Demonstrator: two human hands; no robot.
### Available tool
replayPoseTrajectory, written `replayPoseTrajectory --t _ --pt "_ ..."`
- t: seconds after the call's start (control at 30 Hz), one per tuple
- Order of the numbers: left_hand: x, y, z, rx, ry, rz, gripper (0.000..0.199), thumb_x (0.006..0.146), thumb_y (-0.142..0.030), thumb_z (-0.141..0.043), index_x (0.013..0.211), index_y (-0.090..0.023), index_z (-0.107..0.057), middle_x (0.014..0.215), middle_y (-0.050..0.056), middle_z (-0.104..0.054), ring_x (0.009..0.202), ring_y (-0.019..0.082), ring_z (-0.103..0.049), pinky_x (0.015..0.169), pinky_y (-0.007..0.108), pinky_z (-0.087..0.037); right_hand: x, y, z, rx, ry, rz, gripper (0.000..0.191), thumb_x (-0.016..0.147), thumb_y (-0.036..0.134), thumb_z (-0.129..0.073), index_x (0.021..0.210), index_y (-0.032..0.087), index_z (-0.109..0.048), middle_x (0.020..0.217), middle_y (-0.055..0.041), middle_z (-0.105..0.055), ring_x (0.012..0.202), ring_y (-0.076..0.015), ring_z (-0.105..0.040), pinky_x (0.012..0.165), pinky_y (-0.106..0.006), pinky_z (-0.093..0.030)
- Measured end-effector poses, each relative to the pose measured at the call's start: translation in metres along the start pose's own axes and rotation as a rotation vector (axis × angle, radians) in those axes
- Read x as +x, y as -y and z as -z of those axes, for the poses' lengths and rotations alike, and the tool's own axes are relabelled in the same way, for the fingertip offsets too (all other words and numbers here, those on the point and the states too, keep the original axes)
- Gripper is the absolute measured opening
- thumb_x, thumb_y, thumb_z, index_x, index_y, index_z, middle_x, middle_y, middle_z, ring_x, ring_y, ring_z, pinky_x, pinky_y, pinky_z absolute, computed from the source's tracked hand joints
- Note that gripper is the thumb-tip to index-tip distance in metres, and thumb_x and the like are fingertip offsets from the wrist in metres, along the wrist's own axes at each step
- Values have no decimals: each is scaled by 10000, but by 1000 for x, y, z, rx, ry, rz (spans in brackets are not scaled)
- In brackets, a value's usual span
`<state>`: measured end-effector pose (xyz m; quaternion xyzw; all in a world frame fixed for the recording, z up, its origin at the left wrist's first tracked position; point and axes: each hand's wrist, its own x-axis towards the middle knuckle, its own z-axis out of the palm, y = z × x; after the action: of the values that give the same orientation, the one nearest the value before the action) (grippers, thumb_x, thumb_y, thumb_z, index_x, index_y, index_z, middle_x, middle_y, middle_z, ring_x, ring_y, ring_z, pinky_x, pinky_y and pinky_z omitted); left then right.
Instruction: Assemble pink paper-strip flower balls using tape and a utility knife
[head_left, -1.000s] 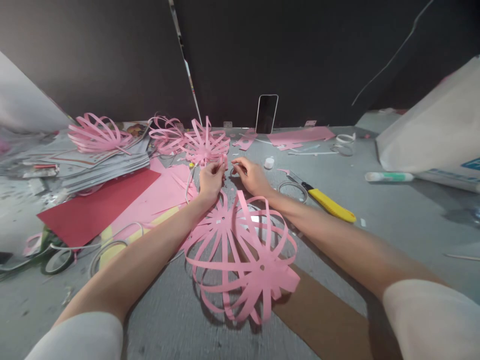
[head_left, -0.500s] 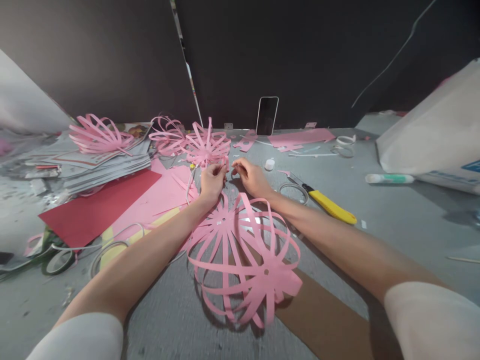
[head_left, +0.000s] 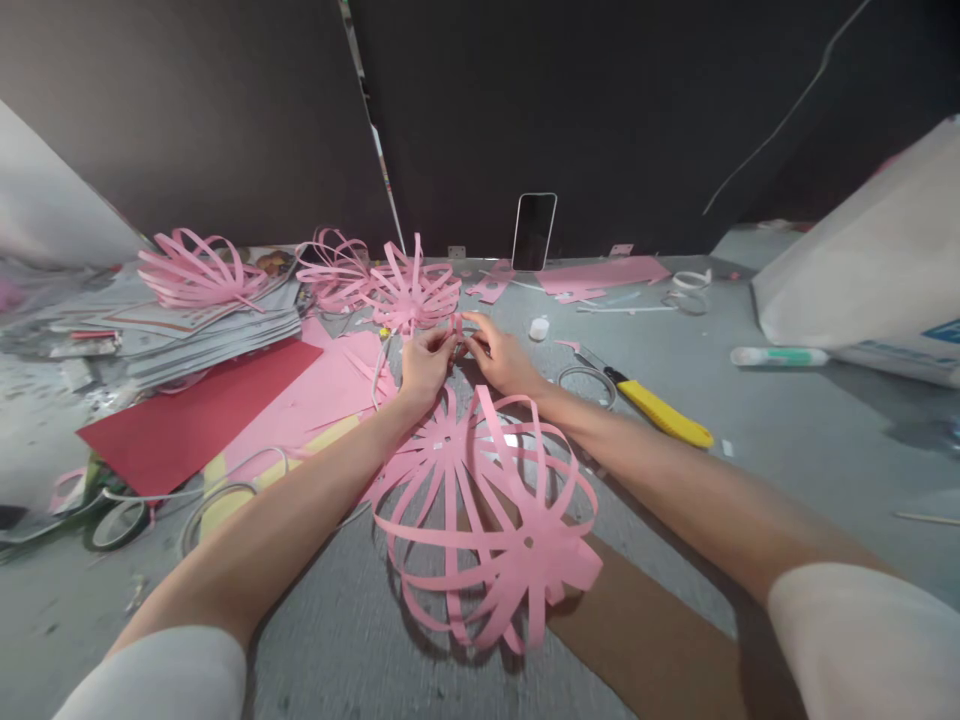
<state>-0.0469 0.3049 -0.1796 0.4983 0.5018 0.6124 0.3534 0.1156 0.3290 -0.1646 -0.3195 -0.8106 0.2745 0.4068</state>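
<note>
- Just above frame centre, a small pink strip (head_left: 456,322) was pinched by the left hand (head_left: 426,362), its long axis pointed upward.
- In the right hand (head_left: 501,356), fingers were curled nearly together; any hold could not be told.
- Lower centre was occupied by a pink globe (head_left: 517,545), the way upward blocked by a pink flower (head_left: 410,311).

Strip globe (head_left: 540,562) front, smartphone (head_left: 535,232) back

The globe lies on the counter (head_left: 814,440) between the forearms (head_left: 285,510), nearer than both hands (head_left: 426,362). Left, a paper sheet (head_left: 199,410) lies before a paper stack (head_left: 202,347) bearing a second globe (head_left: 195,285). Right of the hands lies a utility knife (head_left: 664,412); the smartphone stands before the panel (head_left: 600,100).
</note>
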Motion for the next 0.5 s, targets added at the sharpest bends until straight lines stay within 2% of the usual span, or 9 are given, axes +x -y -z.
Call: replayPoseTrajectory --t 0.5 --pt "-3 -8 -2 10 4 24 104 846 -233 -726 896 -151 -766 649 -6 -626 516 94 -485 512 226 -403 -1 -3 -1 15 15 -62 431 1030 382 -488 1435 236 -469 925 -52 -794 870 -285 -741 870 -429 -534"
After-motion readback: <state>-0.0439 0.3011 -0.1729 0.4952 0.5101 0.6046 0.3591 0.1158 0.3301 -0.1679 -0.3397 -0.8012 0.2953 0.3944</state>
